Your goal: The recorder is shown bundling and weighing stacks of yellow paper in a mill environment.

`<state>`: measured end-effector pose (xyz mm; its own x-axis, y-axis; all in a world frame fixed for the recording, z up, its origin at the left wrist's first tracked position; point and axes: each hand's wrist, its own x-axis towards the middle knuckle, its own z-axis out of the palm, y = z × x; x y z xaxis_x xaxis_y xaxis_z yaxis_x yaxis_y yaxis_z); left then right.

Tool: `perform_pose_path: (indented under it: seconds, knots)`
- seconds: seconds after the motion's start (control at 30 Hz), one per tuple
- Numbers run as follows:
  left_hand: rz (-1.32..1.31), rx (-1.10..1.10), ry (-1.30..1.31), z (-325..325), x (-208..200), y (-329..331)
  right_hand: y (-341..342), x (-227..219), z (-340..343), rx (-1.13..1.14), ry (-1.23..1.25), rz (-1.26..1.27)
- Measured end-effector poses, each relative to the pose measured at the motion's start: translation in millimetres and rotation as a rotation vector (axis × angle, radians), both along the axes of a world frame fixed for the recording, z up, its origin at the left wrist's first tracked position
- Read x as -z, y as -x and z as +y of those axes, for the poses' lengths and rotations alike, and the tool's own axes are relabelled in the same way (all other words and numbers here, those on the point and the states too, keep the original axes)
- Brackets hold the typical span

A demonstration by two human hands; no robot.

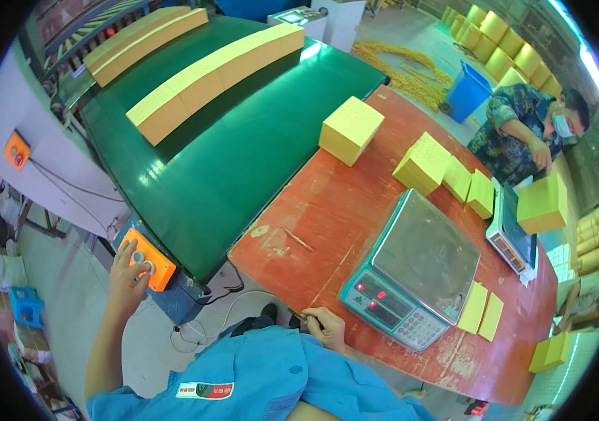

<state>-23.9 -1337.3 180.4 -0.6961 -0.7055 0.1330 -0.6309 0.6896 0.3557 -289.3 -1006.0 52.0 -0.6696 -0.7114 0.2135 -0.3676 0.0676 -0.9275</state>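
My left hand (129,275) rests on an orange control box (162,272) at the end of the green conveyor belt (222,133). Its fingers are apart, with fingertips at the round buttons. At the near edge of the red table, my right hand (325,328) is curled closed. A thin dark tip pokes out of it, too small to name. In front of that hand stands a teal digital scale (422,259) with a bare metal plate. Yellow foam-like blocks lie about: a long bar (222,77) across the belt and a squarish block (351,131) at the table's far left corner.
Across the red table (299,224), a co-worker (524,133) in camouflage leans by a second scale (514,235) and a large yellow block (542,203). Several smaller blocks (422,163) line the far side. Thin slabs (481,311) lie right of the near scale. A blue bin (466,92) stands behind.
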Motion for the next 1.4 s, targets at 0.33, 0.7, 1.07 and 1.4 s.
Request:
perform_pose_path:
  seconds: [0.33,0.7,1.07,1.4]
  knots:
    - [-0.125,0.05,-0.175,-5.1,-11.8,-3.7,3.8,-4.5,-1.0,0.033,-0.04,0.03]
    - [-0.163,0.039,-0.218,-10.8,-14.7,-4.3,6.4,-1.2,4.4,0.009,-0.04,0.062]
    - [-0.193,0.036,-0.215,-12.8,-17.7,-1.7,8.2,2.1,5.9,-0.022,-0.032,0.075]
    - [-0.323,0.094,-0.203,-22.8,-29.8,3.1,9.8,0.7,5.2,-0.009,0.049,0.028]
